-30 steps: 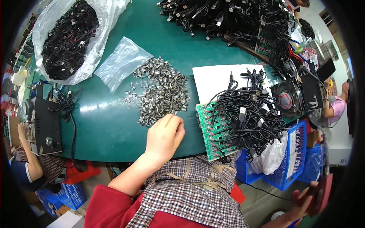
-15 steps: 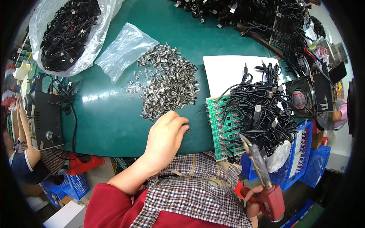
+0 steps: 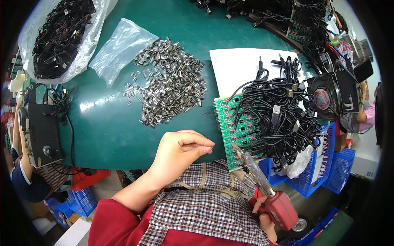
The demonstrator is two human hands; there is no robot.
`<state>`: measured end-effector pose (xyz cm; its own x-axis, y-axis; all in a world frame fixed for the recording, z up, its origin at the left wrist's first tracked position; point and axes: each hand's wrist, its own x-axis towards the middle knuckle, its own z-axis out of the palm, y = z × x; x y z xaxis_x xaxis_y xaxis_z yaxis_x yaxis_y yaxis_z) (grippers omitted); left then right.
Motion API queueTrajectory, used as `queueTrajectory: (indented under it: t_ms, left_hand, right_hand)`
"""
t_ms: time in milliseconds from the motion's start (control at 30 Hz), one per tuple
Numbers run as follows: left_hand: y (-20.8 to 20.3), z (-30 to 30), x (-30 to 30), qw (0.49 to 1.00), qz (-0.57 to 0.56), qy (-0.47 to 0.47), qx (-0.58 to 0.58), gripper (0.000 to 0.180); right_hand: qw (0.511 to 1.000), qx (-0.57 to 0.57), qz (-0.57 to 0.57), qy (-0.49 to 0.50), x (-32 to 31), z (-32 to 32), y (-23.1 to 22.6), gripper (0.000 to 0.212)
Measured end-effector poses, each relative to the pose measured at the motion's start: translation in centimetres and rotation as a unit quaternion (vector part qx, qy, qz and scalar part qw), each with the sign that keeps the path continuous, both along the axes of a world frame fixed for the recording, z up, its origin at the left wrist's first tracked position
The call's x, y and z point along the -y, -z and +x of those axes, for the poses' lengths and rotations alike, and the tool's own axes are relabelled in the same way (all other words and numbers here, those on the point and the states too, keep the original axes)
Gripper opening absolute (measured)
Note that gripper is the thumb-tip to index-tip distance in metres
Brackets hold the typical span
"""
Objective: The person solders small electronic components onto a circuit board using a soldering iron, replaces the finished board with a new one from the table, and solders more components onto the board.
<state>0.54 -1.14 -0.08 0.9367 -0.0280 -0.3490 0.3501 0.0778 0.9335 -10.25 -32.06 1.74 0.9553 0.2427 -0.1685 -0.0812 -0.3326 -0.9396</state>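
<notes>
My left hand (image 3: pixel 176 153) is just above the table's near edge, thumb and forefinger pinched on a small metal-and-black connector (image 3: pixel 211 149), mostly hidden by the fingertips. In my right hand (image 3: pixel 266 223) is a red soldering gun (image 3: pixel 282 210), its long metal barrel pointing up and left. The tip reaches the near left part of a green circuit board panel (image 3: pixel 228 129); whether it touches cannot be told. Black USB cables (image 3: pixel 271 100) lie bundled over the panel, some joined to it by red wires. A heap of small connectors (image 3: pixel 172 86) lies beyond my left hand.
A clear plastic bag (image 3: pixel 120 49) lies by the heap, and a larger bag of black cables (image 3: pixel 65 37) sits far left. A black control box (image 3: pixel 43 135) stands at left, a fan (image 3: pixel 324 100) at right. White board (image 3: pixel 234 71) lies under the cables.
My left hand has drawn back from the heap toward the panel, fingertips now pinched forward. The soldering gun has moved left, bringing its tip over the panel's near left part.
</notes>
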Motion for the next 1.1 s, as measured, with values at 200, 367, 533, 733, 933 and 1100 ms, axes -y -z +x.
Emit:
queueTrajectory:
  t_ms: [200, 367, 533, 733, 933, 1100]
  left_hand:
    - [0.2, -0.1, 0.0, 0.989, -0.119, -0.044, -0.077, 0.011]
    - [0.2, 1.0, 1.3, 0.992, -0.106, -0.047, -0.041, 0.016]
    - [0.2, 1.4, 1.8, 0.994, -0.096, -0.056, -0.019, 0.016]
    - [0.9, 1.8, 2.0, 0.996, -0.081, -0.034, 0.005, 0.019]
    - [1.0, 2.2, 2.2, 0.995, -0.098, -0.027, 0.008, 0.023]
    - [1.1, 2.3, 2.2, 0.996, -0.081, -0.026, 0.020, 0.026]
  right_hand:
    - [0.982, 0.033, -0.183, -0.012, -1.5, 1.4, -1.2, 0.030]
    - [0.976, 0.216, 0.019, 0.015, -2.4, 2.9, 1.7, 0.041]
    - [0.969, 0.232, -0.044, -0.066, -1.5, 2.3, 0.7, 0.047]
    - [0.953, 0.185, -0.156, -0.183, -2.1, 3.5, -0.9, 0.063]
    - [0.992, 0.033, -0.088, 0.082, -4.5, 2.6, -0.7, 0.038]
    - [0.996, -0.029, -0.054, 0.064, -5.1, 3.6, -1.2, 0.040]
